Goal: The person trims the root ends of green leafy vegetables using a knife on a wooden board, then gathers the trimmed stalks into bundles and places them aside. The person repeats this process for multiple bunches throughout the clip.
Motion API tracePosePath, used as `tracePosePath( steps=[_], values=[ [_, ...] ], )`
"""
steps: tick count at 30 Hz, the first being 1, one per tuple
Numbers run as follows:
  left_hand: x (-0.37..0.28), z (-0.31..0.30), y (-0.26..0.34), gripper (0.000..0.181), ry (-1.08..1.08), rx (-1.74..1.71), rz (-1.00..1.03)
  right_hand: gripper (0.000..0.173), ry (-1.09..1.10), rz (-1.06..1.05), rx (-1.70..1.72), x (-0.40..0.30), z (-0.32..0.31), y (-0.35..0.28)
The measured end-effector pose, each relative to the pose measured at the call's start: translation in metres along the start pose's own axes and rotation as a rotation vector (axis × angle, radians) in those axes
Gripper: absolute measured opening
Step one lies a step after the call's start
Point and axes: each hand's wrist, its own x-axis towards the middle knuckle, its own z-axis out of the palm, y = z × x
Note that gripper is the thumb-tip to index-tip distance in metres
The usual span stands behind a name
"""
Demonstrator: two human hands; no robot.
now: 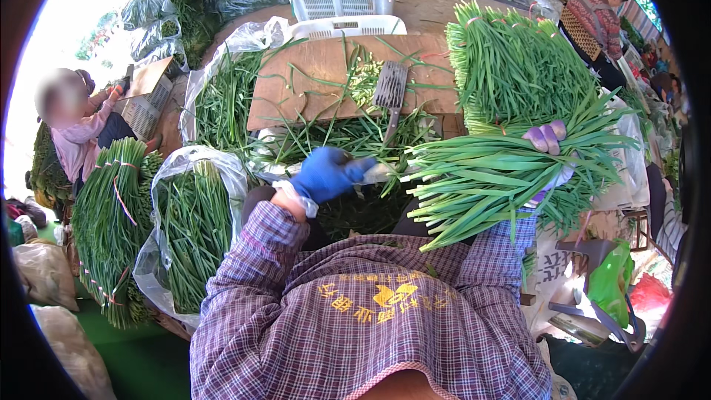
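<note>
My right hand (547,139), in a purple and white glove, grips a loose bunch of garlic chives (483,169), pale cut ends pointing left. This bunch lies across the near end of a big stack of tied chives (516,61). Over my lap, left of the bunch, is my left hand (330,175) in a blue glove, blurred, its fingers partly curled; whether anything is in them cannot be told. Beyond it a cleaver (391,89) with a dark-streaked blade rests on a wooden board (311,72), among chive trimmings (364,80) and loose leaves.
Loose chives fill a plastic-lined container (228,100) left of and below the board. A plastic bag of chives (197,233) and tied bundles (111,222) stand at my left. White crates (341,3) are behind the board. One person (75,128) sits at left, another (597,11) at upper right.
</note>
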Motion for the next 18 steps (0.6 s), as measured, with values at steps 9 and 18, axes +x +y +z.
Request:
tracePosePath(
  steps=[9,18],
  values=[
    [-0.014,0.074,0.016,0.037,-0.246,-0.600,0.039,0.037,0.032,0.023,-0.008,0.002,0.000,0.017],
    [-0.017,0.078,0.014,0.026,-0.143,-0.807,-0.012,0.037,-0.003,0.056,-0.011,0.000,-0.002,0.016]
  ],
)
